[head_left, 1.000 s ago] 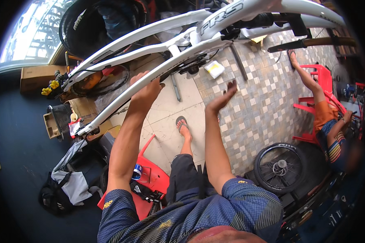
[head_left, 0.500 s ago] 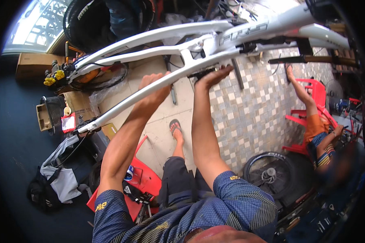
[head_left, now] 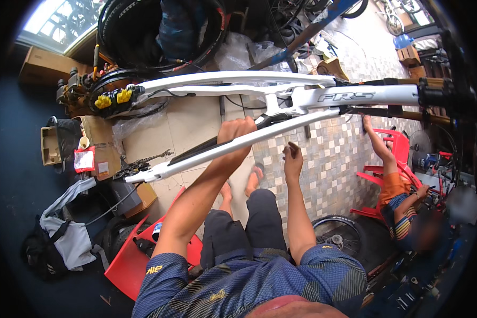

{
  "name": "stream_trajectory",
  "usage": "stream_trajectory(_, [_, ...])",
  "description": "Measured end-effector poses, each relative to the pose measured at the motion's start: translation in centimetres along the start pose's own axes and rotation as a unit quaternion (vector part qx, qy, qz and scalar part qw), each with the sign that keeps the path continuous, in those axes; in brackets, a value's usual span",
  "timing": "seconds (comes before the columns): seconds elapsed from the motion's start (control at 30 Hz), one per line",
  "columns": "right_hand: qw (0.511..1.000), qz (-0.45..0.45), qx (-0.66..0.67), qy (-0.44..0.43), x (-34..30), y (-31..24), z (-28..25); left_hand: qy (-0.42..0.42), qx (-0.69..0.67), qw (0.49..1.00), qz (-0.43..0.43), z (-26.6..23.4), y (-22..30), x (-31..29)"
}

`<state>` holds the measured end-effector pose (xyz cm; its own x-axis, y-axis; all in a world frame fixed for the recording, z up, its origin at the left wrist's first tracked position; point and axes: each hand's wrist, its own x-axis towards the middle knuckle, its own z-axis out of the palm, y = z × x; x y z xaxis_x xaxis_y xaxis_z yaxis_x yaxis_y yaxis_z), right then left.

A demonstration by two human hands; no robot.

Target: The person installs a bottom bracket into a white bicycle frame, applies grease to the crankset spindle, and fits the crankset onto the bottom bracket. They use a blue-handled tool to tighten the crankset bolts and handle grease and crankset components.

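A white bicycle frame (head_left: 355, 96) with long rear stays spans the view from left to right, its front end at the right. My left hand (head_left: 237, 133) is closed round a part of the frame near the middle, beside the lower white stay (head_left: 206, 152). That stay crosses in front of the hand and hides some of its fingers. My right hand (head_left: 293, 159) is apart from the frame, below it, with fingers bent together. Something small and dark seems to be at its fingertips, too small to name. Yellow parts (head_left: 123, 96) sit at the frame's rear end.
A red plastic chair (head_left: 130, 259) stands near my left leg. At the right a person (head_left: 403, 199) sits by another red chair (head_left: 400, 153). A wheel with a tyre (head_left: 336, 230) lies on the right. Boxes (head_left: 98, 140) and a grey-black bag (head_left: 71, 238) are at the left.
My right hand has come away from the frame's underside and its open fingers have bent closed. The frame now lies more level in view. My left hand stays on it.
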<state>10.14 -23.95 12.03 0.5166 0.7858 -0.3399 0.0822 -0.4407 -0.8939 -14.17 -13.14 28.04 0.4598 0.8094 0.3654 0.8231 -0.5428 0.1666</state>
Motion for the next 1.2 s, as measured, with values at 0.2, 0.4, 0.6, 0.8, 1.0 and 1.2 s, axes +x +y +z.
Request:
stream_trajectory(0.2, [0.978,-0.051,-0.146,-0.138,-0.8,0.8,1.7,-0.217,-0.002,0.968,-0.124,0.4,0.4,1.7])
stream_trajectory(0.4, [0.972,0.068,-0.099,-0.201,1.3,1.1,3.5,-0.290,0.013,0.938,-0.188,0.4,0.7,2.3])
stream_trajectory(0.6, [0.885,-0.241,-0.332,-0.221,3.9,2.7,1.1,-0.292,-0.015,0.943,-0.156,-0.7,-0.1,4.0])
stream_trajectory(0.8, [0.930,-0.122,-0.250,-0.241,4.3,2.3,2.3,-0.292,-0.071,0.925,-0.232,-0.3,0.7,3.3])
stream_trajectory(1.0, [0.935,-0.138,-0.237,-0.226,4.4,2.8,3.0,-0.384,-0.055,0.895,-0.222,-0.9,0.7,3.1])
stream_trajectory(1.2, [0.992,-0.093,-0.053,-0.061,2.7,2.4,7.4,-0.153,-0.016,0.987,-0.044,-2.7,1.2,0.6])
